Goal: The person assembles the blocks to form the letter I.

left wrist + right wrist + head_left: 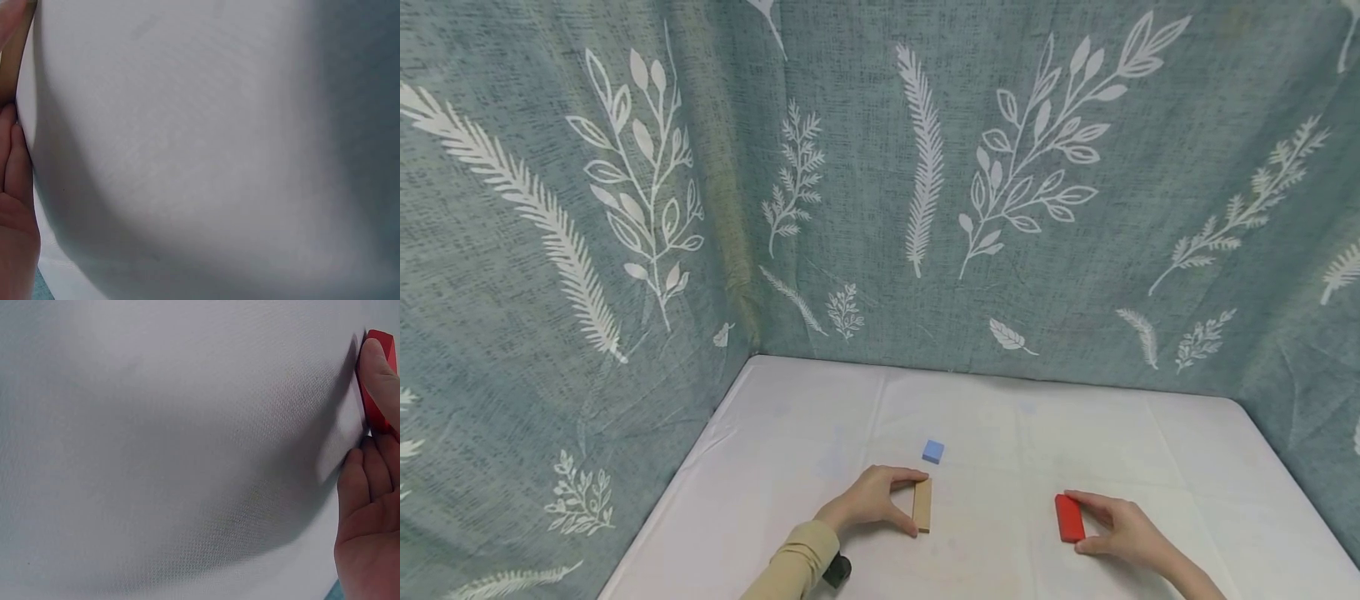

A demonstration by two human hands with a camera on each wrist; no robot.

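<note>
From far off, I see the right hand pinch the red block with its fingers, over the desk. The left hand pinches the tan block. Farther back, the blue block sits untouched. I think two are started, one left. My wrist views cut off both held blocks.

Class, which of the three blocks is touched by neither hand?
The small blue square block; the left hand holds the tan rectangular block, the right hand the red rectangular block.
</note>
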